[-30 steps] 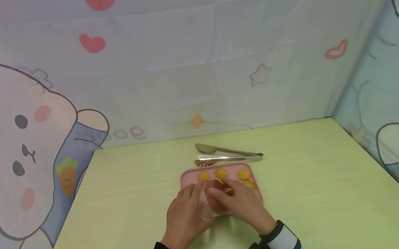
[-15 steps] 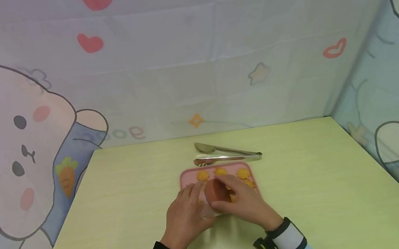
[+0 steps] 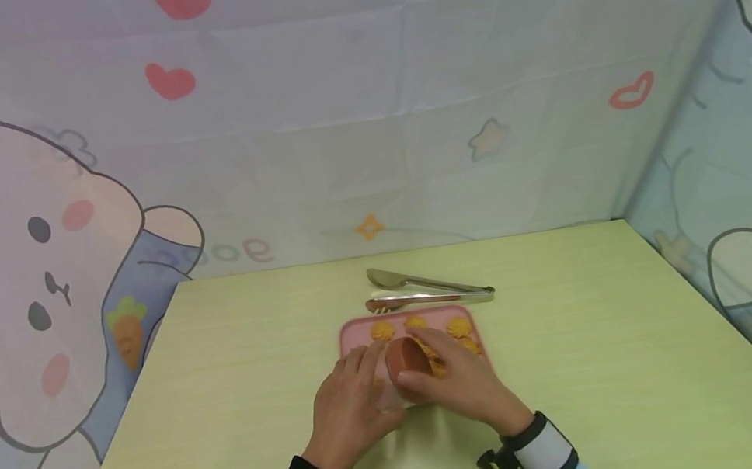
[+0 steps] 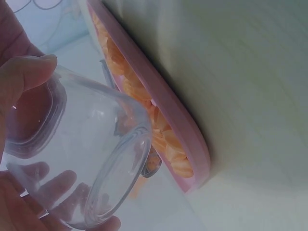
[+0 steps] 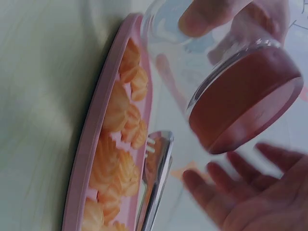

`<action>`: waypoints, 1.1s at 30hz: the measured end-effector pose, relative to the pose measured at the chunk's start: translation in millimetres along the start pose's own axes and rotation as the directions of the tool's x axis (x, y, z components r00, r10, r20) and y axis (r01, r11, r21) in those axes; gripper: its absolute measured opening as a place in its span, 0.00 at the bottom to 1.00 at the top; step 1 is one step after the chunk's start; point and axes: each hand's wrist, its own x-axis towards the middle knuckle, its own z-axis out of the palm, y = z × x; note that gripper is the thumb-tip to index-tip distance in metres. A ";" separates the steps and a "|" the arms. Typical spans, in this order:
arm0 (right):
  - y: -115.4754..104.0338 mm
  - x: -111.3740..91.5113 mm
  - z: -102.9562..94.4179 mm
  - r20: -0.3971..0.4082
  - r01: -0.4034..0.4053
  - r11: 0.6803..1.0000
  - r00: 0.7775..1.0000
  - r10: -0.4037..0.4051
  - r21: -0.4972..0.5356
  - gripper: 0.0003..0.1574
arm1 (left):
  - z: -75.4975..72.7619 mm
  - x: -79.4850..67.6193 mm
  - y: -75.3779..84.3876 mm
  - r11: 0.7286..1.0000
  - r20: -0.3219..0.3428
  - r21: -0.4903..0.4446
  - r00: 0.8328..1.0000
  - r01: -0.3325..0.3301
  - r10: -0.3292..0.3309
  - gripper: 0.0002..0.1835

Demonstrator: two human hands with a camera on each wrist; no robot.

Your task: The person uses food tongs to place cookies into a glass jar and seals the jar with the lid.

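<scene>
My left hand grips a clear glass jar, its fingers showing through the glass in the left wrist view. The jar lies tilted over the near part of the pink tray, with its reddish-brown lid on and facing my right hand. In the right wrist view, the right fingers are spread beside the lid, and a gap shows between them and it. Yellow-orange swirled cookies lie on the tray.
Metal tongs with a fork-shaped and a spoon-shaped end lie behind the tray on the pale yellow-green table. A patterned cloth hangs behind the table.
My right hand has shifted slightly right and turned around the lid, its fingers loosening from it. My left hand and the jar have stayed in place.
</scene>
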 end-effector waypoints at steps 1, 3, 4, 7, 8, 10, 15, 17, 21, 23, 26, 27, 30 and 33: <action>-1.6 0.8 1.2 -0.013 -0.034 0.999 0.999 0.034 -0.003 0.45 | 0.2 0.2 -0.3 1.000 -0.004 0.004 1.000 -0.004 0.004 0.50; -4.7 2.8 4.1 -0.036 -0.096 0.995 0.995 0.096 -0.006 0.43 | 0.5 0.2 -0.7 1.000 -0.009 0.007 1.000 -0.010 0.010 0.50; -5.9 3.6 5.6 -0.042 -0.125 0.992 0.991 0.125 -0.001 0.43 | 0.7 0.2 -0.8 1.000 -0.010 0.010 1.000 -0.011 0.011 0.50; -8.9 5.0 9.2 -0.033 -0.175 0.985 0.984 0.175 0.012 0.41 | 0.8 -0.1 -0.9 1.000 -0.006 0.013 1.000 -0.013 0.013 0.49; -9.8 5.1 9.9 -0.030 -0.181 0.983 0.983 0.182 0.014 0.41 | 0.7 -0.3 -0.8 1.000 -0.003 0.014 1.000 -0.013 0.013 0.49; -10.3 4.6 11.1 -0.025 -0.187 0.982 0.982 0.187 0.018 0.41 | 0.5 -0.4 -0.6 1.000 0.003 0.016 1.000 -0.011 0.011 0.48; -9.4 2.7 9.0 -0.025 -0.133 0.991 0.991 0.134 0.021 0.40 | -0.8 -0.8 0.4 1.000 0.012 0.010 1.000 -0.002 0.002 0.48; -8.5 1.5 6.6 -0.020 -0.102 0.995 0.995 0.102 0.024 0.40 | -1.2 -1.0 0.7 1.000 0.013 0.002 1.000 0.003 -0.003 0.48; -4.0 0.1 1.0 0.005 -0.024 0.997 1.000 0.024 0.073 0.42 | -2.1 -1.0 0.9 1.000 -0.007 -0.026 1.000 0.007 -0.007 0.49; -0.9 -0.2 -1.7 0.019 0.021 0.994 1.000 -0.024 0.109 0.44 | -2.8 -1.0 0.8 0.999 -0.027 -0.046 1.000 0.008 -0.009 0.50; 3.4 -0.3 -4.4 0.040 0.078 0.985 0.996 -0.085 0.154 0.45 | -3.7 -1.0 0.5 0.997 -0.049 -0.074 0.999 0.009 -0.013 0.50; 4.5 -0.2 -5.0 0.043 0.092 0.983 0.994 -0.100 0.156 0.45 | -3.8 -1.1 0.4 0.997 -0.051 -0.079 0.999 0.012 -0.016 0.50; 5.3 -0.3 -6.9 0.053 0.108 0.983 0.992 -0.117 0.151 0.45 | -3.8 -0.8 0.5 0.996 -0.042 -0.089 0.999 0.023 -0.027 0.50; 4.8 -0.6 -8.3 0.053 0.112 0.984 0.991 -0.120 0.136 0.46 | -3.7 -0.6 1.0 0.996 -0.032 -0.083 0.999 0.028 -0.031 0.50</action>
